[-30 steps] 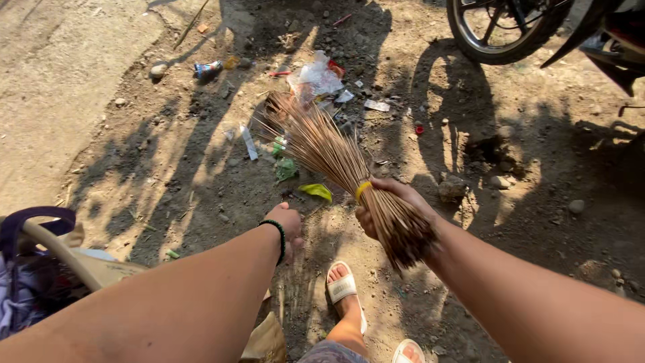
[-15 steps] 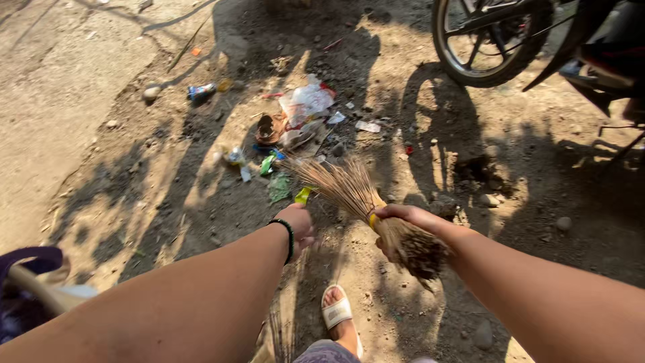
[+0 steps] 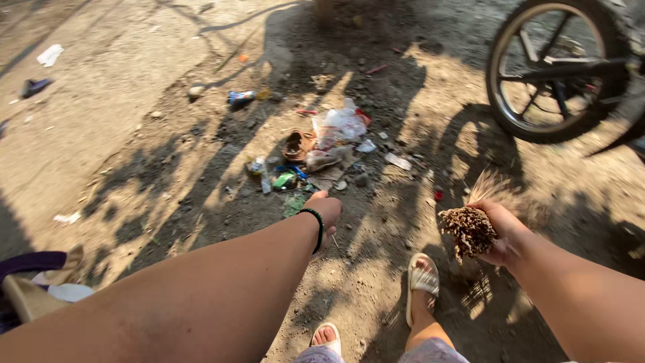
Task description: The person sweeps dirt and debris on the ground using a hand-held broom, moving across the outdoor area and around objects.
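Note:
My right hand (image 3: 505,232) grips a stick broom (image 3: 471,228) by its bundled butt end; its thin bristles point away from me toward the right. My left hand (image 3: 327,210), with a dark band on the wrist, hangs loosely curled and holds nothing, just short of a litter pile (image 3: 322,151) on the dirt. That pile has a clear plastic bag, wrappers, a brown scrap and a green packet. My feet in white sandals (image 3: 420,279) stand on the ground below the hands.
A motorcycle wheel (image 3: 557,67) stands at the upper right. A cloth bag with a purple handle (image 3: 30,282) lies at the lower left. Stones and scraps dot the dirt, and a paler smooth strip runs along the upper left.
The broom has swung from over the litter pile to the right and now points away. The view has shifted, and the left hand has stayed near the pile.

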